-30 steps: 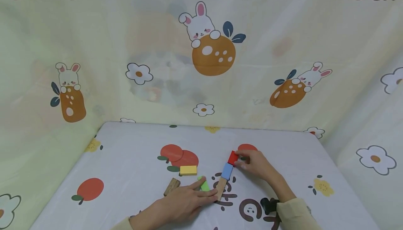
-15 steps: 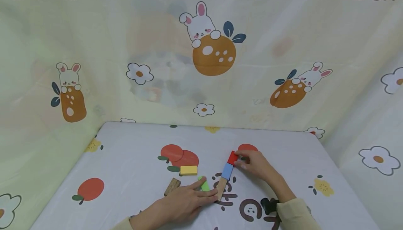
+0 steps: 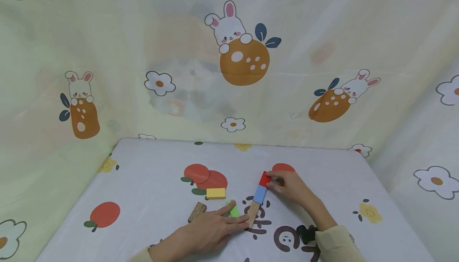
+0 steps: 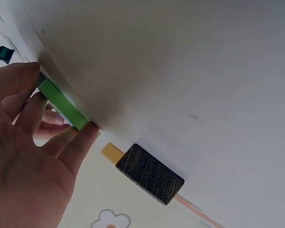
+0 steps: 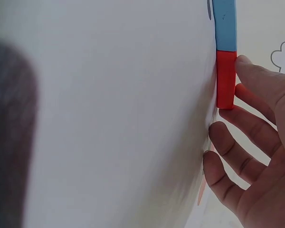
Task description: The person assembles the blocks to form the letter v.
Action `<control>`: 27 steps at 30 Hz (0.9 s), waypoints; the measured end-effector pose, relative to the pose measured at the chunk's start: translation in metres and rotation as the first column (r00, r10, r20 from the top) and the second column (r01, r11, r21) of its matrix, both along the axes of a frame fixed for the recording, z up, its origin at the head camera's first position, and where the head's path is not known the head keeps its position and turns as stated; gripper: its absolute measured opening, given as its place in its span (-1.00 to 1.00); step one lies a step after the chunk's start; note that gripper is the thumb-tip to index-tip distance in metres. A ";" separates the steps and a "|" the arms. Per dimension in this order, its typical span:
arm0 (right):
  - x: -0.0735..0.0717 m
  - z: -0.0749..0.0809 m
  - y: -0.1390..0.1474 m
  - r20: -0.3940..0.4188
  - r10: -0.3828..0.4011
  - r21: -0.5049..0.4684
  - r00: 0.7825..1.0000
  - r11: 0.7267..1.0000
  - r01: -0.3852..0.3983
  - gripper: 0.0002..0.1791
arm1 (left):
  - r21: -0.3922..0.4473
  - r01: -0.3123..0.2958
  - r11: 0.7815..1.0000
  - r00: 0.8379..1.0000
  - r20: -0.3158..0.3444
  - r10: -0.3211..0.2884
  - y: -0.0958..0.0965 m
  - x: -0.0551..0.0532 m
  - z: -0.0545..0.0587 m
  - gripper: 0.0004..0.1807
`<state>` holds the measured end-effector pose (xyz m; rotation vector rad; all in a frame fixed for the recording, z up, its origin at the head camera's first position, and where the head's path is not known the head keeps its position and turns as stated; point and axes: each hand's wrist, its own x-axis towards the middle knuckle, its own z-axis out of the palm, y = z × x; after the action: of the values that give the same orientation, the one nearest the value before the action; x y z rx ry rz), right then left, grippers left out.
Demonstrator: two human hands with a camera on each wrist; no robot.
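Observation:
My left hand [image 3: 209, 230] lies low over the white table and holds a light green block [image 3: 234, 210], one fingertip at its far end. In the left wrist view the green block [image 4: 62, 103] shows between thumb and fingers. Other left fingertips touch the near end of a plain wooden block [image 3: 253, 210]. From there a blue block [image 3: 259, 194] and a red block [image 3: 264, 179] continue in a slanting row, end to end. My right hand [image 3: 292, 186] pinches the red block [image 5: 225, 80] with thumb and forefinger, its other fingers loosely bent.
A yellow block [image 3: 216, 193] lies beyond the left hand. A dark brown wooden block [image 3: 197, 212] sits beside that hand. Something black [image 3: 306, 234] is at the right wrist. A patterned cloth wall [image 3: 186, 55] rises behind the table [image 3: 150, 174].

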<state>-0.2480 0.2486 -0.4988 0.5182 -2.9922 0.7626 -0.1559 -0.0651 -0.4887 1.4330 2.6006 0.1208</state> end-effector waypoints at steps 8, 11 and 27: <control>0.001 0.002 -0.001 0.009 -0.003 0.025 1.000 1.000 0.002 -0.58 | 0.008 -0.002 1.000 1.000 0.026 0.001 0.000 -0.001 -0.003 -0.32; 0.002 0.003 -0.001 0.008 -0.007 0.025 1.000 1.000 0.007 -0.58 | 0.008 0.008 1.000 1.000 0.009 -0.008 -0.001 -0.001 -0.004 -0.33; 0.003 0.005 -0.001 -0.003 0.004 0.035 1.000 0.999 -0.004 -0.59 | 0.021 0.017 1.000 1.000 -0.012 -0.016 -0.001 -0.002 -0.004 -0.33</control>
<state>-0.2445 0.2480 -0.4939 0.5256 -3.0082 0.7098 -0.1577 -0.0662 -0.4925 1.4662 2.6039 0.1377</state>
